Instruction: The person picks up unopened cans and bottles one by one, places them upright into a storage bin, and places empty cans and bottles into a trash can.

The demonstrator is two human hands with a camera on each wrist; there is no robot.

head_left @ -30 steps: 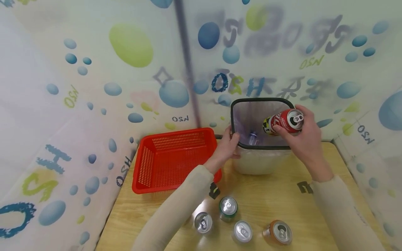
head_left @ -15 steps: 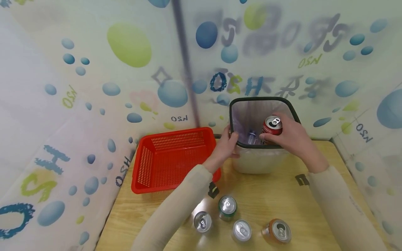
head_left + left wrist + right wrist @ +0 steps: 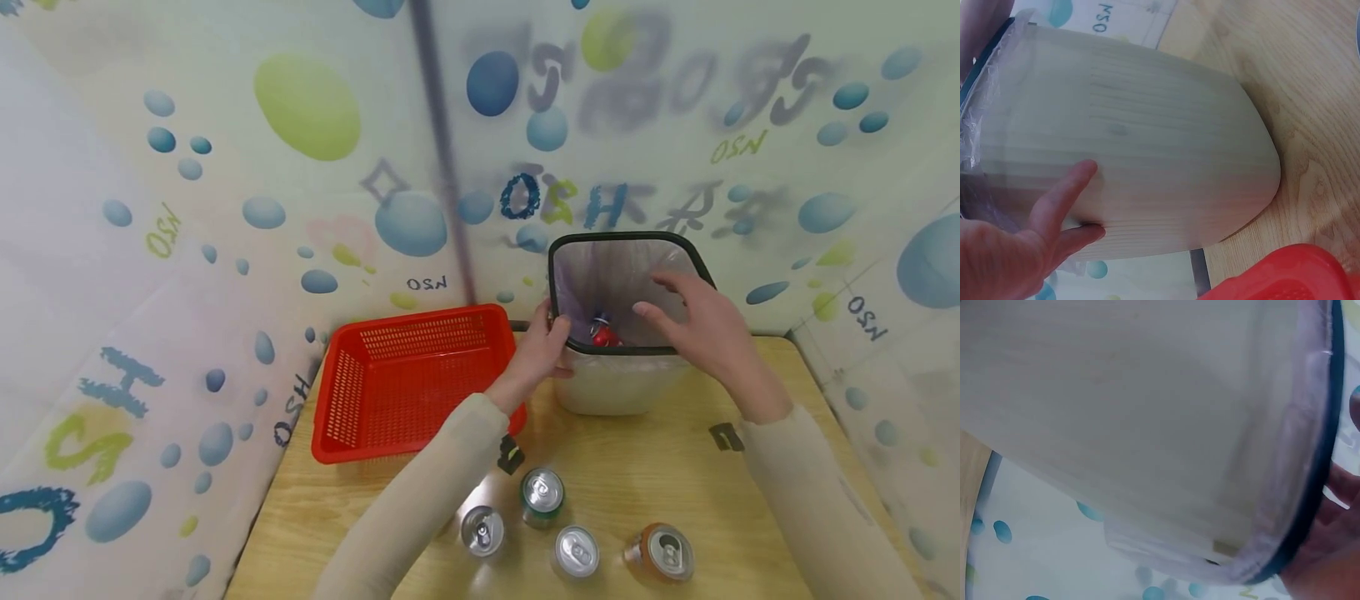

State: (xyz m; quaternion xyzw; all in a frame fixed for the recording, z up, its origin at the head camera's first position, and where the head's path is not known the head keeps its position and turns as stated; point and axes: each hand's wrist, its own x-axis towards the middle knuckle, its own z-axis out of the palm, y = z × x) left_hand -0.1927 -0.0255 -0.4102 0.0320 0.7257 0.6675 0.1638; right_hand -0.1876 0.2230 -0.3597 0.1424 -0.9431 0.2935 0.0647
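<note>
A light-coloured trash can (image 3: 607, 387) with a dark rim and a clear plastic liner stands on the table. My left hand (image 3: 534, 346) holds it at the near left corner, thumb at the rim and fingers along the outer wall (image 3: 1072, 200). Over the opening is my right hand (image 3: 708, 329), thumb and fingers spread apart with nothing between them. Down inside the can lies the red can (image 3: 606, 336), partly hidden by the near rim, beside a clear bottle (image 3: 601, 319).
A red plastic basket (image 3: 420, 387) sits left of the trash can. Nearer me stand a silver-topped can (image 3: 482, 531), a green can (image 3: 542, 496), another silver-topped can (image 3: 577, 552) and an orange can (image 3: 663, 552). Patterned walls (image 3: 337, 208) rise behind.
My right hand lowered the red can into the trash can and let it go; the can now lies inside. The left hand has stayed at the rim.
</note>
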